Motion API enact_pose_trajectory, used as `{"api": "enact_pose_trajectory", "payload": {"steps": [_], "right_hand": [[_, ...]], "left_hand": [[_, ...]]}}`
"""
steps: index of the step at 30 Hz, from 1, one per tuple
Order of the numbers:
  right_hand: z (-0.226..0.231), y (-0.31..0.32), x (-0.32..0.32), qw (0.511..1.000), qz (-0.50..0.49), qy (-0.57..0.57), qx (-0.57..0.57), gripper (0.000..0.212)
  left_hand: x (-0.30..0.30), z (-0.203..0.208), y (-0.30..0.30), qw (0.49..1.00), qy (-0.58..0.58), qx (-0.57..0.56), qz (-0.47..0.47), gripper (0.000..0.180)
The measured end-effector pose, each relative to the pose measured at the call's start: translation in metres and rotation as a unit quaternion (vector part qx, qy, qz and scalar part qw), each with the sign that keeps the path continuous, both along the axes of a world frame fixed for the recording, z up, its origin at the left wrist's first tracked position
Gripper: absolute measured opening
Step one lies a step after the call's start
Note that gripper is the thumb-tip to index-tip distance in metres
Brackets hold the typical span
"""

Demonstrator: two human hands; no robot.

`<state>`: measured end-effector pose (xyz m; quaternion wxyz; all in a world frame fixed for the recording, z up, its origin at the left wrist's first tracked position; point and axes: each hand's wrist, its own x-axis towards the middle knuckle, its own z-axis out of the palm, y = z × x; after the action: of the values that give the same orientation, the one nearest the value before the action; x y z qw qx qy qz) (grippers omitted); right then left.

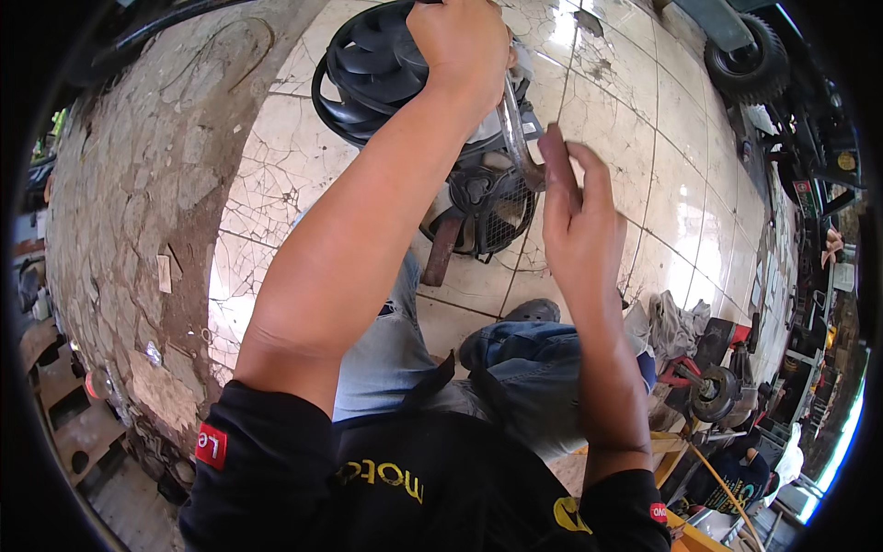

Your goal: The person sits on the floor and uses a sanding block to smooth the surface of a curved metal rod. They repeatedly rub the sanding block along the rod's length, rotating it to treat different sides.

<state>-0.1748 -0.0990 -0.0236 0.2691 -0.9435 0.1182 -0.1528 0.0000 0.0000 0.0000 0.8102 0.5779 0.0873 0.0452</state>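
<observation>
My left hand [460,46] is at the top, its fingers curled and partly hidden, closed around the upper part of a bent metal pipe [513,124]. The pipe runs down toward my right hand [586,212], where its bend ends. Between thumb and fingers, my right hand grips a reddish-brown strip [557,161], next to the pipe's lower end. A large black fan [363,69] lies beyond my left forearm. Below the pipe is a smaller black fan [487,198] with a wire grille. Another reddish-brown strip [442,250] lies at that fan's near edge.
Cracked white tiles [658,175] cover the floor, with rough stone paving [129,184] on the left. A black tire [750,60] stands at the far right. Grey cloth [676,322] and a small wheel [714,394] lie to my right. Another person [736,478] is at lower right.
</observation>
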Motion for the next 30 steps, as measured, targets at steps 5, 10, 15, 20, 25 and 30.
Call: {"api": "enact_pose_trajectory", "payload": {"steps": [5,10,15,20,25,30], "right_hand": [[0.01,-0.012,-0.004,0.994,-0.067,0.014,0.085,0.037],[0.005,0.003,-0.013,0.999,-0.03,0.011,0.022,0.03],[0.014,-0.013,0.012,0.99,-0.09,-0.017,0.104,0.031],[0.014,0.002,-0.002,0.996,-0.047,0.038,0.059,0.031],[0.018,-0.015,0.003,0.991,-0.06,0.005,0.12,0.03],[0.014,-0.013,0.005,0.995,-0.043,0.05,0.079,0.03]], "left_hand": [[-0.02,0.0,-0.004,0.996,0.069,-0.063,0.012,0.063],[-0.017,0.012,-0.005,0.994,0.074,-0.082,-0.013,0.063],[-0.013,0.009,-0.005,0.996,0.054,-0.065,0.008,0.064],[-0.016,0.009,-0.009,0.996,0.047,-0.066,0.021,0.064],[-0.025,0.015,-0.007,0.991,0.076,-0.095,-0.048,0.064],[-0.024,0.016,-0.006,0.992,0.066,-0.094,-0.049,0.062]]}}
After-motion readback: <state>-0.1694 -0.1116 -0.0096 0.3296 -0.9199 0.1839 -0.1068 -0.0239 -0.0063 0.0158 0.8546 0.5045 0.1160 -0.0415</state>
